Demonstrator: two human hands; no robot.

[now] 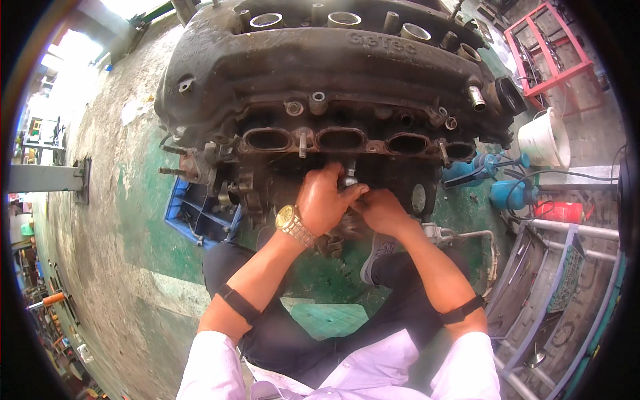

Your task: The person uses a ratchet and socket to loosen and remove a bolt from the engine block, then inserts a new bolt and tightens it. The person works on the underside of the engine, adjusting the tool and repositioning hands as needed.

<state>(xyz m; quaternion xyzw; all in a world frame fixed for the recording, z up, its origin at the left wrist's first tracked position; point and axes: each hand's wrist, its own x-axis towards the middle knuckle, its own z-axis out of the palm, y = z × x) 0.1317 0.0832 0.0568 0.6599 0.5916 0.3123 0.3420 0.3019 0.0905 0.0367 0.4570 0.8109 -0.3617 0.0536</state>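
Note:
A large dark engine (260, 73) stands in front of me, with a row of oval ports (340, 139) along its near side. Just below the ports, my left hand (323, 200) is closed around a shiny chrome tool (351, 175) that looks like a socket or ratchet head. Its thumb points right, towards my other hand. My right hand (383, 210) is curled beside it, fingertips close to the left thumb. Whatever the right fingers grip is hidden behind them. The tool's far end, up against the engine's side, cannot be made out.
A blue divided tray (175, 215) sits on the floor at left. To the right are a white bucket (545, 137), blue bottles or cans (510, 194), a red container (560, 212) and a metal frame (533, 293). Threaded studs (303, 144) stick out near the ports.

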